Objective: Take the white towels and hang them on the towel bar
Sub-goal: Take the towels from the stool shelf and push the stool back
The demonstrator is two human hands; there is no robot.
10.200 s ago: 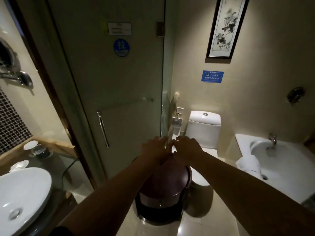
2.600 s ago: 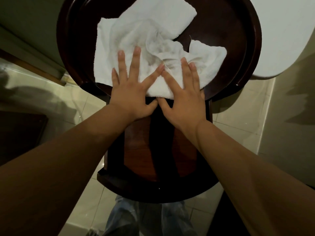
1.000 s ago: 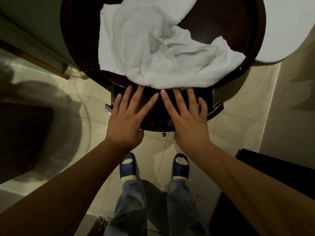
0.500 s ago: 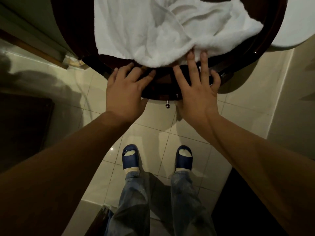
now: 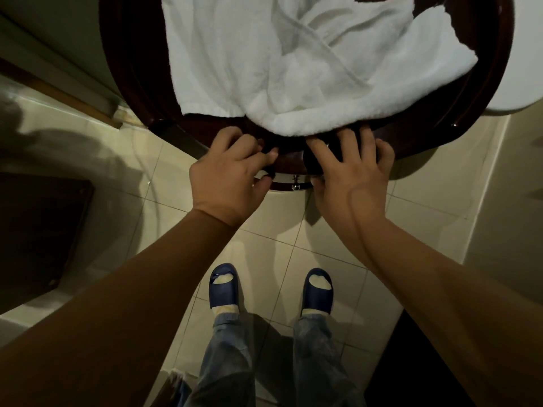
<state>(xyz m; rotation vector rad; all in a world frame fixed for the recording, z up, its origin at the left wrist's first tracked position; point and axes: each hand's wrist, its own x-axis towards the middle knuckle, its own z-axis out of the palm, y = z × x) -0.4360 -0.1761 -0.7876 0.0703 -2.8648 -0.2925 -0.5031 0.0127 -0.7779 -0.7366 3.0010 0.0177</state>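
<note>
Your left hand (image 5: 232, 177) is gripping the stool's (image 5: 132, 92) near rim, right hand (image 5: 351, 183) resting loose-fingered on it; white towels (image 5: 293, 69) are lying just beyond the 2 hands, hem nearest the right fingertips.

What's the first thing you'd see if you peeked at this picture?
The big crumpled white towel jumps out, heaped at the top on a dark round stand. Just below it, the left hand curls over the stand's near rim, and the right hand spreads its fingers on it. Lower down, blue slippers stand on the pale tiled floor.
</note>
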